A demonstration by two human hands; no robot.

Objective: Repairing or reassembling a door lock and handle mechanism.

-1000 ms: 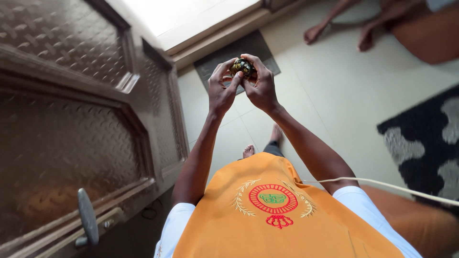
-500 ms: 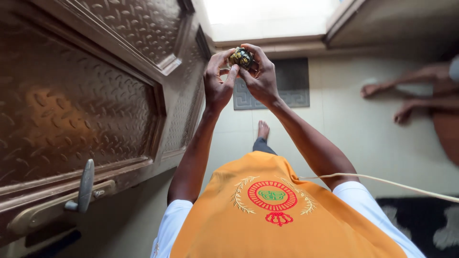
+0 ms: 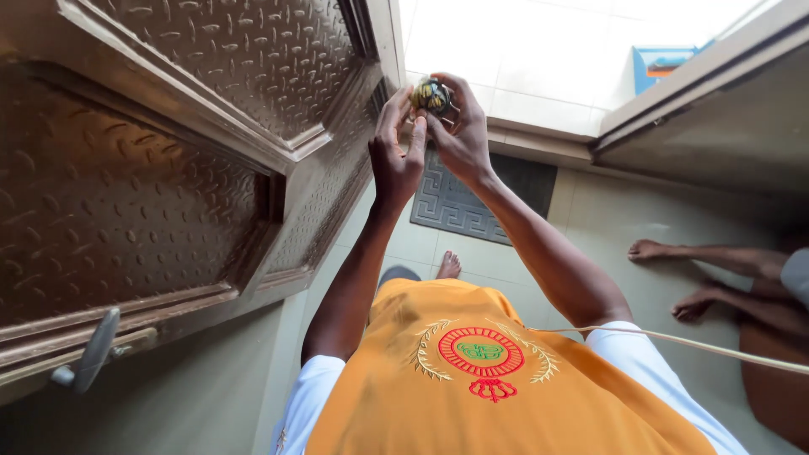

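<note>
Up in front of the person's chest, a small round ball (image 3: 431, 94), dark with yellow bits, is sitting between both hands. The right hand (image 3: 462, 135) is curling its fingers (image 3: 458, 88) over the top and side of the ball and holding it tight. The left hand (image 3: 394, 160) is pressing its fingers (image 3: 396, 105) against the other side of the ball, so both hands are gripping it together. Just beside the left hand, a big brown metal door (image 3: 168, 168) with a bumpy pattern is standing open, and a handle (image 3: 93, 352) is sticking out low on it. Down below, a grey patterned doormat (image 3: 468, 206) is lying on the tiled floor (image 3: 607, 227). Off to the right, another person's bare feet (image 3: 674, 278) are resting on the floor.
</note>
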